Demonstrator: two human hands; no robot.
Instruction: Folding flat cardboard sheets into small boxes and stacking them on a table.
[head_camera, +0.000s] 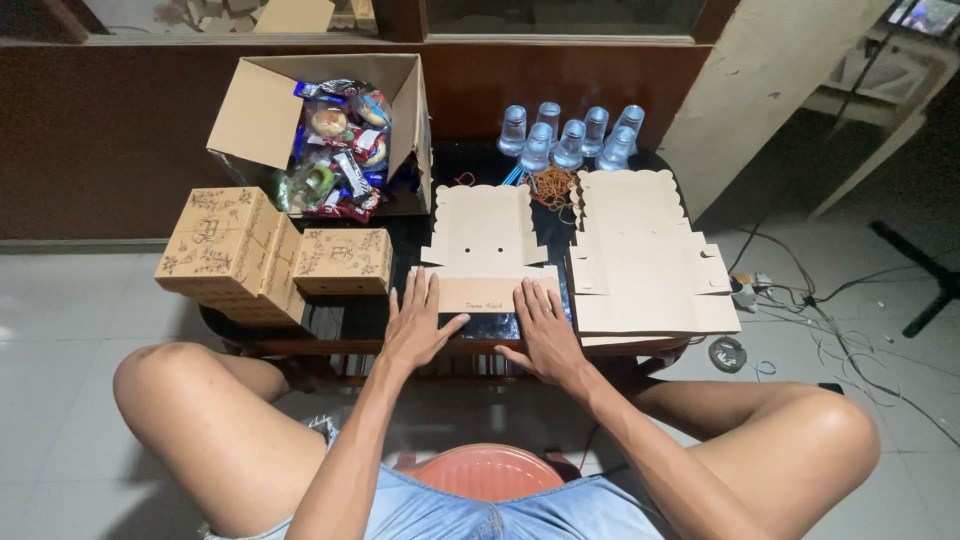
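Grey tiled floor (60, 300), brown wall (110, 140), dim light.

We see a small dark table (405, 235) standing on a pale tiled floor (60, 300). At its far left sits an open cardboard carton (262, 112) filled with wrapped snacks. Near left, closed printed boxes (235, 250) are stacked together. In the middle lies a flat unfolded box blank (485, 225), its near flap under our two hands. To the right a stack of flat box blanks (640, 255) overhangs the table edge. At the far side stand sealed plastic water cups (570, 135), with rubber bands (552, 185) just in front.
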